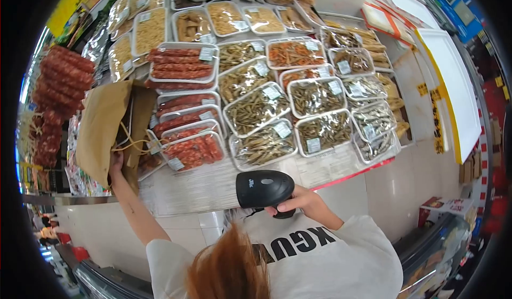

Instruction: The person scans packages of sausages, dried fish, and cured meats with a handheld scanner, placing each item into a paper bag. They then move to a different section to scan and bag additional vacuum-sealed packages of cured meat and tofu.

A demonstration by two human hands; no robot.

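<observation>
My right hand (304, 202) is wrapped round the grip of a black barcode scanner (261, 188), held close to my chest with its head towards the left. On the left, my left hand (117, 162) grips the side of a brown paper bag (100, 131) by its twisted cord handle (140, 141). The bag is tilted, its mouth facing right over the display; what lies inside is mostly hidden. Beside it are wrapped trays of red sausages (193, 150), with white labels on the film.
Wrapped trays of small dried fish (264, 144), orange dried shrimp (295, 53) and pale dried goods (151, 29) cover the display table (208, 184). Sausages (58, 85) hang at the left. White foam box lids (453, 91) stand at the right.
</observation>
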